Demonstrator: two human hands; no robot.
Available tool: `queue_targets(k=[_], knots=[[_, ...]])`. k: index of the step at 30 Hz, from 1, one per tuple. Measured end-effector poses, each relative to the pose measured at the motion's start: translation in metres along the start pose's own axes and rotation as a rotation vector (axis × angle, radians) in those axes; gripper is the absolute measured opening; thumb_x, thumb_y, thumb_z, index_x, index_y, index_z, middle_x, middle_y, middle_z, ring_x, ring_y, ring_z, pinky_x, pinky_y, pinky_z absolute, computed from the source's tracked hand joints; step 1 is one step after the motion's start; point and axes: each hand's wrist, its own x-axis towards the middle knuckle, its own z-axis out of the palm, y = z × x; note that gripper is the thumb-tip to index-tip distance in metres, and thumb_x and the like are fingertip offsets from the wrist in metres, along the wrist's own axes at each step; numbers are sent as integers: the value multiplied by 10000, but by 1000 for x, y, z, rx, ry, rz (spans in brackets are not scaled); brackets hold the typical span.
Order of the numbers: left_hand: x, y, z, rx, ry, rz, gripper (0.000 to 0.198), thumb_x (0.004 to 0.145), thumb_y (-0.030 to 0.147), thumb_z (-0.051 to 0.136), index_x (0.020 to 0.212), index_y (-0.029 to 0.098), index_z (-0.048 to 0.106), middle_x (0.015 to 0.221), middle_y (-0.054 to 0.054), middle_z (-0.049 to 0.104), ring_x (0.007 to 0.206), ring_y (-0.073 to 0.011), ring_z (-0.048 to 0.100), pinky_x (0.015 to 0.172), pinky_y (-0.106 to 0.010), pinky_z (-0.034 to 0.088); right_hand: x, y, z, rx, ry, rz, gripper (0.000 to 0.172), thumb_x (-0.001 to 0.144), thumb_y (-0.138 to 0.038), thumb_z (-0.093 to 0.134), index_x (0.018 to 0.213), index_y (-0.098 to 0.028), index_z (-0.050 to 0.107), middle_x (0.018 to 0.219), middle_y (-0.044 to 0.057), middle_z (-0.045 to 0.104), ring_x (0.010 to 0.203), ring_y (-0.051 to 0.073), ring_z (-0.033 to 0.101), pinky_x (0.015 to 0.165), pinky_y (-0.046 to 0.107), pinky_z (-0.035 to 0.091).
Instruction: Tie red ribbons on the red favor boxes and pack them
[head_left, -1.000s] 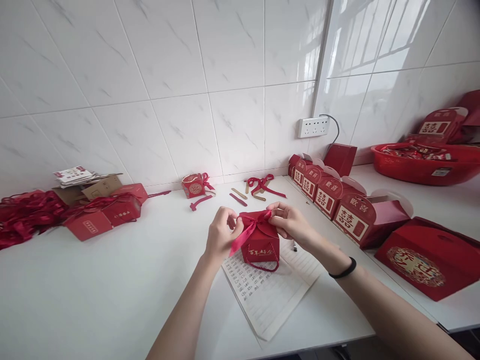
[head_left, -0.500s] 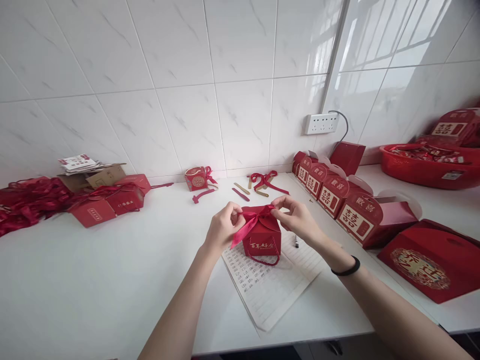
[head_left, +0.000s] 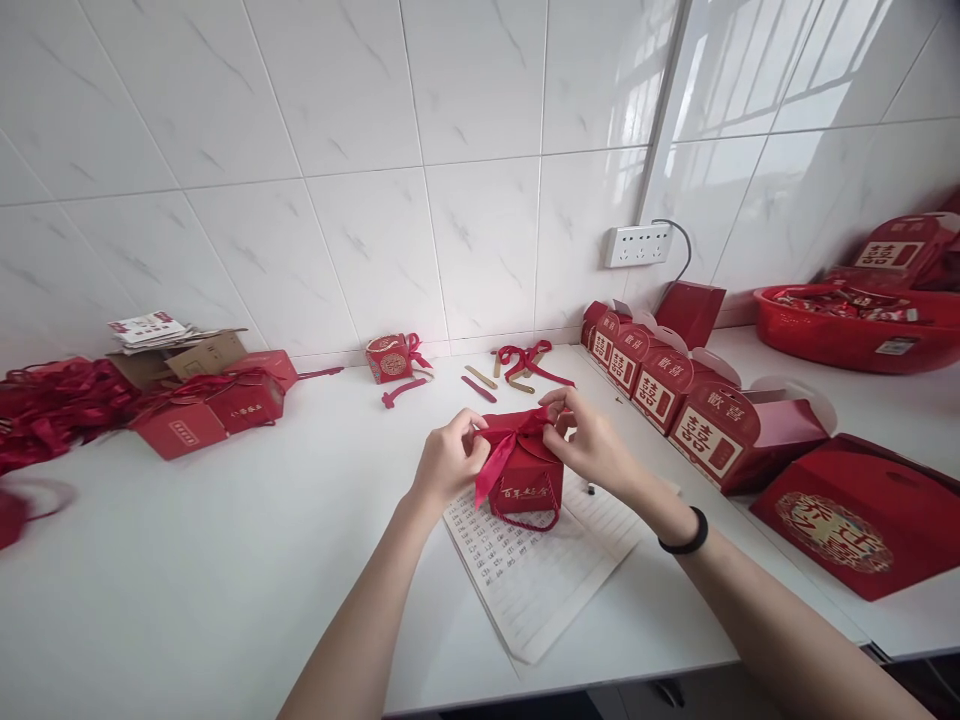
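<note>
A small red gift box (head_left: 525,478) with gold lettering and a twisted cord handle (head_left: 517,522) stands upright on an open notebook (head_left: 536,600). Across its top runs a red ribbon (head_left: 495,465), crossed or knotted in the middle, with one tail hanging down the front. My left hand (head_left: 450,455) is closed, pinching the ribbon at the box's left side. On the right side, my right hand (head_left: 585,440) is closed on the ribbon between thumb and fingers. Its fingertips partly hide the ribbon's end.
Red boxes (head_left: 712,430) line the right side, near a red basin (head_left: 862,340) of wrapped sweets. Ribbon pieces (head_left: 525,365) and a small tied box (head_left: 391,358) lie by the wall. Folded boxes (head_left: 217,405) and heaped ribbon (head_left: 67,405) are at left.
The ribbon's front tail now hangs steeper and closer to the box. Both hands stay at the ribbon with small shifts. A red object has come into view at the far left edge.
</note>
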Motion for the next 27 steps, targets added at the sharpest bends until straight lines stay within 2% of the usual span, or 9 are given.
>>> queue_targets(k=[2, 5, 8, 11, 14, 18, 21, 23, 27], knots=[[0, -1, -1, -53, -20, 7, 52, 730, 177, 486, 776, 195, 501, 500, 80, 376, 443, -75, 330, 461, -199, 278, 2, -3, -2, 104, -42, 91, 158, 727, -292, 482, 843, -183, 482, 927, 61, 574, 681, 144, 539, 572, 274, 422], [1, -1, -2, -248, -72, -24, 89, 760, 258, 515, 821, 193, 514, 505, 74, 405, 435, -80, 365, 442, -199, 297, 5, -6, -8, 313, -141, 267, 235, 724, -386, 557, 814, -172, 514, 792, 27, 551, 563, 101, 460, 463, 229, 340], [6, 1, -3, -436, -109, -201, 190, 784, 377, 505, 789, 188, 514, 484, 57, 454, 406, -101, 434, 408, -212, 346, 7, -4, -13, 507, -204, 410, 349, 659, -421, 671, 854, -174, 522, 690, -20, 492, 476, 57, 340, 401, 200, 200], [9, 4, -6, -524, -156, -328, 210, 736, 380, 574, 757, 177, 520, 496, 45, 504, 386, -106, 474, 393, -224, 396, 8, 0, -16, 669, -230, 463, 410, 595, -364, 746, 887, -177, 528, 675, -32, 485, 474, 45, 313, 409, 193, 151], [10, 6, -9, -577, -161, -327, 187, 695, 321, 624, 759, 168, 538, 520, 50, 517, 374, -85, 467, 392, -214, 405, 7, 1, -16, 753, -240, 493, 373, 614, -333, 733, 893, -185, 534, 573, -59, 430, 467, 52, 288, 420, 198, 128], [10, 5, -10, -603, -177, -333, 193, 704, 321, 627, 786, 169, 542, 524, 56, 506, 379, -83, 476, 387, -206, 403, 7, -1, -13, 731, -196, 482, 318, 701, -442, 676, 794, -180, 523, 547, -62, 365, 475, 61, 275, 426, 208, 139], [10, 6, -11, -576, -211, -351, 222, 705, 338, 629, 822, 170, 544, 542, 49, 520, 388, -87, 487, 387, -207, 406, 8, -2, -10, 623, -202, 477, 384, 680, -507, 686, 744, -177, 502, 566, -62, 353, 470, 55, 250, 421, 208, 137], [10, 6, -12, -576, -216, -375, 241, 710, 367, 618, 828, 174, 536, 541, 48, 514, 391, -90, 484, 377, -202, 391, 8, -4, -10, 562, -190, 471, 409, 649, -514, 701, 785, -179, 511, 594, -57, 381, 473, 54, 254, 420, 204, 146], [9, 4, -18, -589, -285, -447, 324, 770, 476, 537, 697, 163, 495, 565, 32, 486, 403, -80, 466, 366, -189, 336, 6, -7, -13, 421, -159, 478, 415, 702, -568, 622, 755, -184, 474, 619, -45, 379, 496, 67, 291, 420, 201, 184]])
